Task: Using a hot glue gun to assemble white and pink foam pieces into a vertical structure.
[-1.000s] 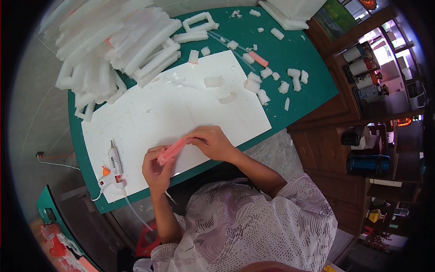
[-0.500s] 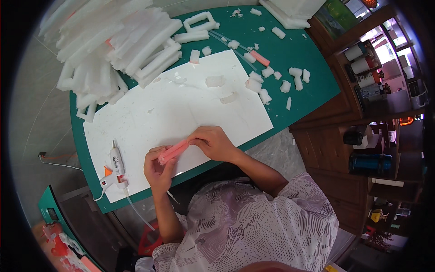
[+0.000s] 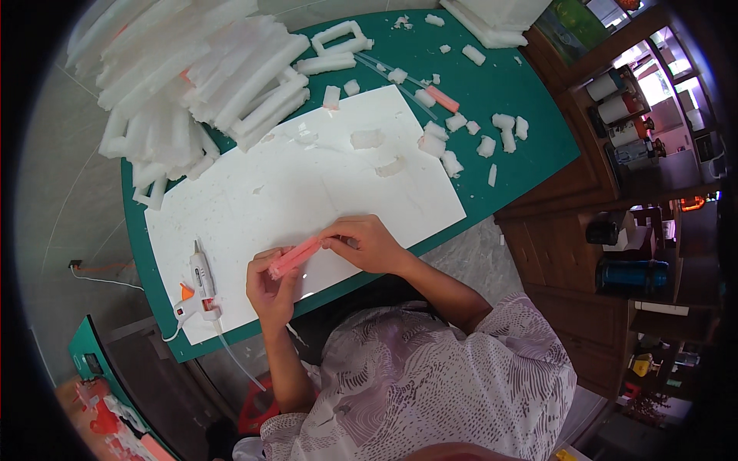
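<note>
A pink foam strip (image 3: 294, 257), slanting up to the right, is held between my two hands above the near part of a white board (image 3: 231, 215). Its lower left end lies in my left hand (image 3: 269, 290), with the thumb below and the fingers behind it. My right hand (image 3: 361, 243) pinches the upper right end with thumb and fingertips. Left of my left hand, a white hot glue gun (image 3: 201, 278) with an orange trigger rests on the board, a clear glue stick (image 3: 240, 359) sticking out of its back end.
A tall pile of white foam frames (image 3: 192, 69) covers the table's far left. Several small white foam scraps (image 3: 486, 146), clear sticks and a pink foam piece (image 3: 442, 97) lie on the green table top (image 3: 530, 100). Wooden cabinets (image 3: 557, 253) stand to the right.
Both hands keep the same hold on the pink foam strip, with hardly any motion. The whole view has shifted very slightly.
</note>
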Motion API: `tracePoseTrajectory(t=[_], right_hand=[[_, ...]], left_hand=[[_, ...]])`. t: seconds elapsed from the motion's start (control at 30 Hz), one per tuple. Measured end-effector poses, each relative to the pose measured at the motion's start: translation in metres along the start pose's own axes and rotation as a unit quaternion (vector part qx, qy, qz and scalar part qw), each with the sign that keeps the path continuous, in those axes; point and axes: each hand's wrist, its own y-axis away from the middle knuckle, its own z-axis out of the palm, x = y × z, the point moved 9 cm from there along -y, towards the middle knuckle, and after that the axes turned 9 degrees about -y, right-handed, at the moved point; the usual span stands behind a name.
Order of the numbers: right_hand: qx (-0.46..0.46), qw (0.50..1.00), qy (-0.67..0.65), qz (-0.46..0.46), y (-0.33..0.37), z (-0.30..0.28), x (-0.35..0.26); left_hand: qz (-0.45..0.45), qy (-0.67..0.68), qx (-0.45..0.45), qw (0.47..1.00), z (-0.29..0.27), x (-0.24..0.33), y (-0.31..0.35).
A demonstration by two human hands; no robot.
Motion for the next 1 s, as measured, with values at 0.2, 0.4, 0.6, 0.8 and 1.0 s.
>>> tracePoseTrajectory(t=[0.2, 0.4, 0.6, 0.8, 1.0], right_hand=[[-0.001, 1.000, 0.005, 0.006, 0.001, 0.000, 0.001], [-0.006, 1.000, 0.011, 0.008, -0.001, 0.001, 0.002], [-0.006, 1.000, 0.002, 0.013, -0.001, 0.001, 0.003], [-0.001, 1.000, -0.001, 0.025, 0.000, 0.001, 0.006], [0.003, 0.998, -0.032, 0.049, 0.001, 0.001, 0.008]], left_hand=[[-0.002, 0.003, -0.001, 1.000, 0.001, -0.002, 0.000], [0.004, -0.007, -0.005, 1.000, 0.002, -0.001, 0.000], [0.007, -0.004, 0.001, 1.000, 0.002, 0.000, 0.000], [0.000, 0.003, 0.002, 1.000, 0.001, -0.003, 0.000], [-0.007, 0.008, 0.001, 1.000, 0.002, -0.001, -0.002]])
